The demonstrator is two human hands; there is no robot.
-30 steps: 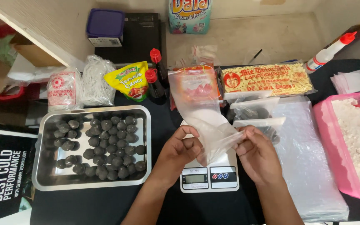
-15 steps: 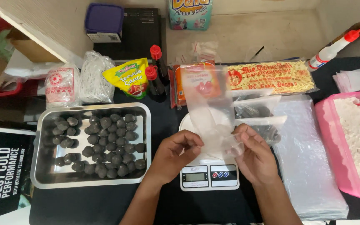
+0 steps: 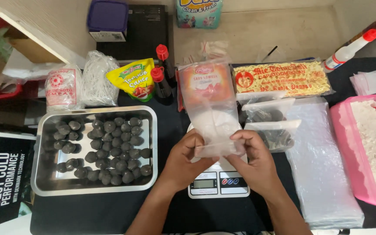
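One empty clear plastic bag, held upright above a white digital scale, its lower edge pinched by closed left hand and right hand, steel tray of dark balls alongside.

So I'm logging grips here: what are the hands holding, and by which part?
Both the left hand and right hand pinch one clear plastic bag by its near edge, above the kitchen scale.

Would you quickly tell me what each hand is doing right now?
Left hand: closed, pinching the clear plastic bag at its bottom edge.
Right hand: closed, pinching the same bag.
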